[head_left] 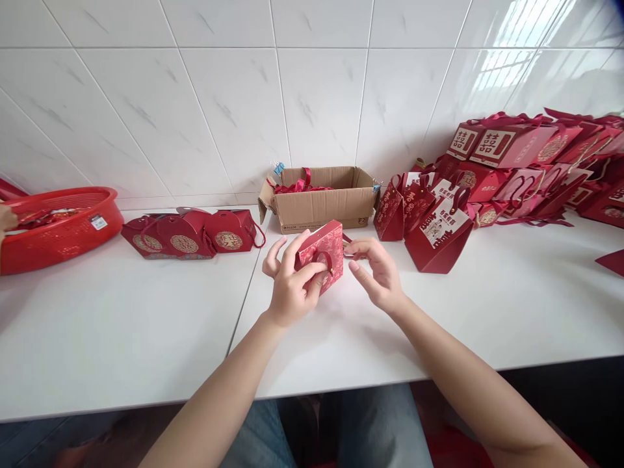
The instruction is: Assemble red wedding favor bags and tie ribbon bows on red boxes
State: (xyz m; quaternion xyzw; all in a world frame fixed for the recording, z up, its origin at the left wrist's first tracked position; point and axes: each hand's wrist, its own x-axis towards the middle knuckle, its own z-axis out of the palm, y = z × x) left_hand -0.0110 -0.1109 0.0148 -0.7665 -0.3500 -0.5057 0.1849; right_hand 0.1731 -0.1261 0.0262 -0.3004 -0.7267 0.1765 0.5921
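My left hand (297, 283) grips a small red gift box (331, 244) with a pale floral pattern, held tilted above the white table. Its thumb and index finger press at a ribbon loop on the box's near face. Just right of the box is my right hand (377, 273), its thumb apart from the curled fingers. A dark red ribbon (347, 239) sticks out from behind the box to those fingertips; whether they touch it I cannot tell. Behind the box stands an open cardboard box (324, 211) with red ribbons (305, 186) inside.
Red gift boxes (185, 234) with gold emblems stand in a row at left. Beyond them, another person's hand (7, 221) reaches over a red plastic basket (104, 224). At right are upright handled boxes (439, 234) and a tall stack of red boxes (517, 149) against the tiled wall.
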